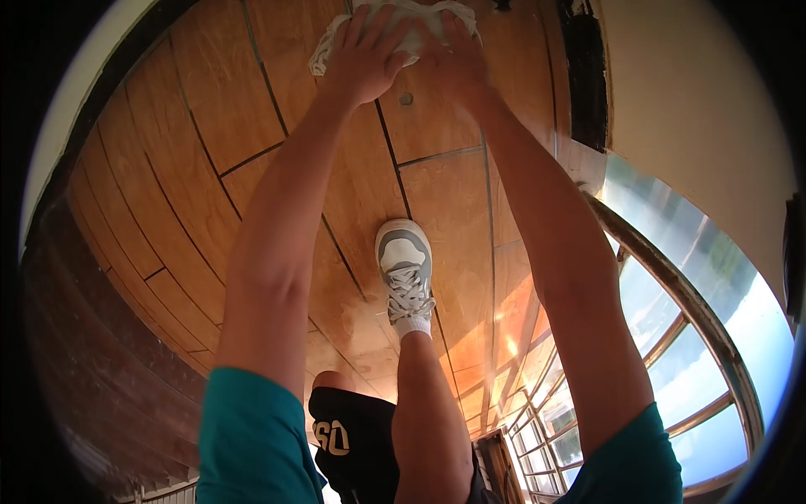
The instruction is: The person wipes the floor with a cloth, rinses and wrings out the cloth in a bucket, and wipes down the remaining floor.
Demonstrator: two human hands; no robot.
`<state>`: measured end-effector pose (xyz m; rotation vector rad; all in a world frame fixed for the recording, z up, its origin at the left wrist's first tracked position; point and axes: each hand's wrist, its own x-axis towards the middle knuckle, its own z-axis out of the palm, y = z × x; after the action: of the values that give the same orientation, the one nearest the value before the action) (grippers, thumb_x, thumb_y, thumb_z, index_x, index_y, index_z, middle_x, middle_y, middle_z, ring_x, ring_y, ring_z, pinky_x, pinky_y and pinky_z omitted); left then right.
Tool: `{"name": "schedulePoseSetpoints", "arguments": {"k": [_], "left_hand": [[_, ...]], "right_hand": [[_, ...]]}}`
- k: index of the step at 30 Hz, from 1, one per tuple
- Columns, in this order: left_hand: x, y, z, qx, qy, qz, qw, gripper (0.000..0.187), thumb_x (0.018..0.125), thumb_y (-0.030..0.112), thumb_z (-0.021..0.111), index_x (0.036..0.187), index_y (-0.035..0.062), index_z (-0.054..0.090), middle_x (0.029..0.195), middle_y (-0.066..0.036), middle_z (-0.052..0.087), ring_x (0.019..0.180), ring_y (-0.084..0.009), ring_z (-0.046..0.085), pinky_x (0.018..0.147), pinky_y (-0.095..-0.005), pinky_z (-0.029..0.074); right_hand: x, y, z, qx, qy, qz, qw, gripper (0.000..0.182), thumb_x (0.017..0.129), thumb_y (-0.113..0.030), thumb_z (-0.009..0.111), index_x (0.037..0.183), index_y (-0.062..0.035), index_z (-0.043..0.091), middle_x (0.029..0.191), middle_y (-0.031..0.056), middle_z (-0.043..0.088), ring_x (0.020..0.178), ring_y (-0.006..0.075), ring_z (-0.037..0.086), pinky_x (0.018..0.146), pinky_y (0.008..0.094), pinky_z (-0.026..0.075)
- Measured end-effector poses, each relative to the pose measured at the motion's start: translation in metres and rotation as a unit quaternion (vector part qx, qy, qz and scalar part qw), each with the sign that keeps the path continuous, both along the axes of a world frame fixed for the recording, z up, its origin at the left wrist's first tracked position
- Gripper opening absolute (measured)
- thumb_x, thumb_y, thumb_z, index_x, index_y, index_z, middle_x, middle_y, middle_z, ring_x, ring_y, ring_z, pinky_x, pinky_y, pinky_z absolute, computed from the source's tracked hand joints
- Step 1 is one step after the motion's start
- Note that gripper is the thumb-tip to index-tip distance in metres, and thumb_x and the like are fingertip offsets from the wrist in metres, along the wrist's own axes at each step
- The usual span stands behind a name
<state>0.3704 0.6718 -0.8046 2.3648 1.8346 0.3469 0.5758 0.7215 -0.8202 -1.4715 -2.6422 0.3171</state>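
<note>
We are looking down at one white cloth (403,25), two hands, and one grey and white shoe (405,273) on a wooden plank floor (193,109). We are pressing the cloth flat against the floor at the top of the view, both arms stretched straight out ahead of us. Our left hand (363,57) is lying on the left part of the cloth with fingers spread apart and laid flat, not curled around the fabric. Our right hand (457,60) is resting on the right part, fingers likewise extended and touching the cloth (its far fingertips are running out of frame, so we cannot tell how they are ending). The two hands are sitting just beside each other. One small round mark (406,98) is showing in the boards just below the cloth. One large window (714,353) is standing to our right.
</note>
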Motion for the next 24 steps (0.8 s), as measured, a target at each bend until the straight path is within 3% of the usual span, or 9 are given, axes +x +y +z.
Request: {"name": "schedulePoseSetpoints", "arguments": {"k": [2, 4, 6, 10, 13, 17, 20, 24], "left_hand": [[-0.006, -0.025, -0.010, 0.044, -0.052, -0.003, 0.998, 0.055, 0.109, 0.047, 0.040, 0.161, 0.0319, 0.033, 0.171, 0.000, 0.020, 0.156, -0.0324, 0.016, 0.125, -0.0520, 0.019], [-0.004, -0.067, -0.004, 0.012, -0.028, -0.008, 0.999, 0.055, 0.109, 0.047, 0.040, 0.161, 0.0318, 0.032, 0.171, 0.000, 0.020, 0.156, -0.0322, 0.016, 0.125, -0.0520, 0.019], [-0.010, -0.113, 0.004, -0.013, -0.004, -0.009, 1.000, 0.055, 0.109, 0.046, 0.040, 0.161, 0.0317, 0.032, 0.171, 0.000, 0.020, 0.156, -0.0320, 0.015, 0.125, -0.0520, 0.019], [-0.020, -0.201, 0.000, -0.057, 0.003, -0.021, 0.998, 0.057, 0.109, 0.048, 0.040, 0.162, 0.0315, 0.030, 0.171, -0.001, 0.018, 0.157, -0.0319, 0.013, 0.125, -0.0524, 0.018], [-0.026, -0.219, -0.005, -0.041, -0.004, 0.004, 0.999, 0.058, 0.110, 0.052, 0.034, 0.163, 0.0327, 0.026, 0.172, 0.000, 0.014, 0.158, -0.0313, 0.010, 0.126, -0.0523, 0.016], [-0.025, -0.227, -0.005, -0.054, 0.025, 0.001, 0.998, 0.058, 0.110, 0.054, 0.031, 0.164, 0.0332, 0.025, 0.172, 0.000, 0.013, 0.158, -0.0310, 0.010, 0.126, -0.0522, 0.016], [-0.026, -0.212, -0.004, -0.022, 0.034, 0.007, 0.999, 0.057, 0.110, 0.051, 0.033, 0.163, 0.0325, 0.027, 0.172, -0.001, 0.015, 0.158, -0.0313, 0.011, 0.126, -0.0523, 0.017], [-0.005, -0.245, 0.003, -0.016, -0.019, -0.002, 1.000, 0.057, 0.109, 0.044, 0.042, 0.162, 0.0280, 0.030, 0.170, -0.004, 0.020, 0.156, -0.0347, 0.016, 0.124, -0.0540, 0.019]], "right_hand": [[-0.013, -0.042, 0.016, -0.007, -0.021, -0.025, 0.999, 0.057, 0.105, -0.039, 0.048, 0.160, -0.0371, 0.033, 0.170, 0.0140, 0.019, 0.156, 0.0345, 0.019, 0.123, 0.0555, 0.024], [-0.015, -0.098, 0.031, -0.015, -0.045, -0.052, 0.998, 0.057, 0.105, -0.040, 0.048, 0.160, -0.0350, 0.034, 0.172, 0.0114, 0.015, 0.158, 0.0318, 0.014, 0.124, 0.0540, 0.020], [-0.018, -0.151, 0.034, -0.044, 0.002, -0.065, 0.997, 0.055, 0.102, -0.034, 0.056, 0.155, -0.0318, 0.045, 0.169, 0.0141, 0.023, 0.156, 0.0341, 0.021, 0.121, 0.0596, 0.027], [-0.027, -0.225, 0.044, -0.088, 0.047, -0.058, 0.993, 0.051, 0.102, -0.035, 0.055, 0.152, -0.0307, 0.050, 0.167, 0.0156, 0.027, 0.155, 0.0353, 0.023, 0.119, 0.0645, 0.028], [-0.038, -0.233, 0.036, -0.012, 0.023, -0.040, 0.999, 0.051, 0.102, -0.038, 0.054, 0.152, -0.0312, 0.050, 0.166, 0.0168, 0.029, 0.154, 0.0364, 0.025, 0.118, 0.0655, 0.027], [-0.026, -0.238, 0.029, -0.007, 0.044, -0.010, 0.999, 0.049, 0.103, -0.039, 0.052, 0.152, -0.0321, 0.051, 0.166, 0.0164, 0.030, 0.153, 0.0363, 0.026, 0.120, 0.0646, 0.024], [-0.027, -0.221, 0.029, 0.002, 0.080, -0.005, 0.997, 0.046, 0.105, -0.040, 0.049, 0.151, -0.0329, 0.051, 0.166, 0.0159, 0.030, 0.154, 0.0361, 0.026, 0.121, 0.0633, 0.022], [-0.007, -0.255, 0.037, -0.017, 0.094, 0.005, 0.995, 0.045, 0.105, -0.040, 0.050, 0.150, -0.0303, 0.054, 0.163, 0.0165, 0.035, 0.151, 0.0369, 0.030, 0.120, 0.0631, 0.024]]}}
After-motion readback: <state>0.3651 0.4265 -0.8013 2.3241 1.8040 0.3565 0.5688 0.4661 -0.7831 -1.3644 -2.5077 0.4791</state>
